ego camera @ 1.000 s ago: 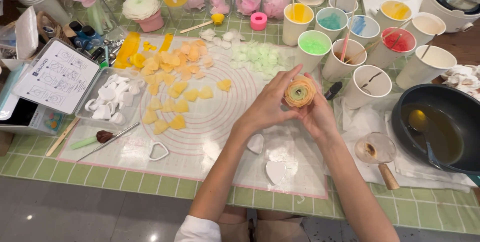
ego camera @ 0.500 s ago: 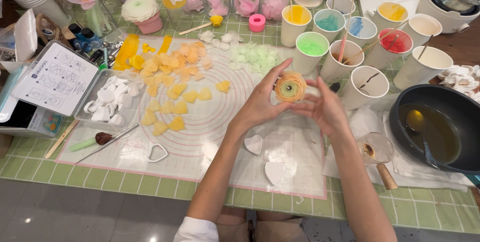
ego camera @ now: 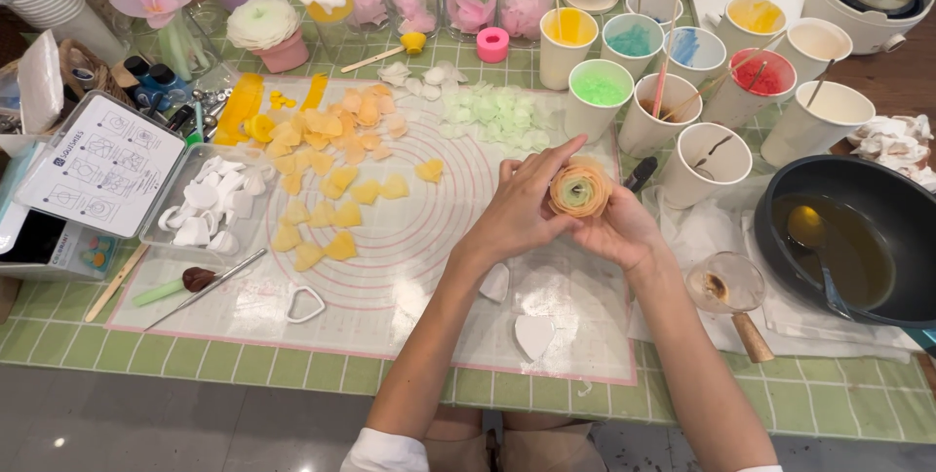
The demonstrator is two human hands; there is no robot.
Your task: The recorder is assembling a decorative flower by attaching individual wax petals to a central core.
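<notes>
Right at the middle of the table, a small wax flower (ego camera: 580, 189) sits between both hands, held just above the work mat (ego camera: 409, 238). It is round, built of thin petals wound in rings: peach and orange on the outside, paler green and yellow toward the tight centre. The right hand (ego camera: 614, 233) cups it from beneath and behind, fingers curled up around its base. The left hand (ego camera: 522, 209) closes on its left side, with the fingertips pressed on the outer petals and the forefinger stretched over the top edge.

On the mat to the left lie loose yellow and orange petals (ego camera: 331, 179), with pale green ones (ego camera: 497, 116) farther up. Two white heart-shaped pieces (ego camera: 517, 311) lie just below the hands. Paper cups (ego camera: 707, 160) with coloured wax stand to the upper right, and a dark pan (ego camera: 848, 238) with amber liquid and a spoon sits at the right.
</notes>
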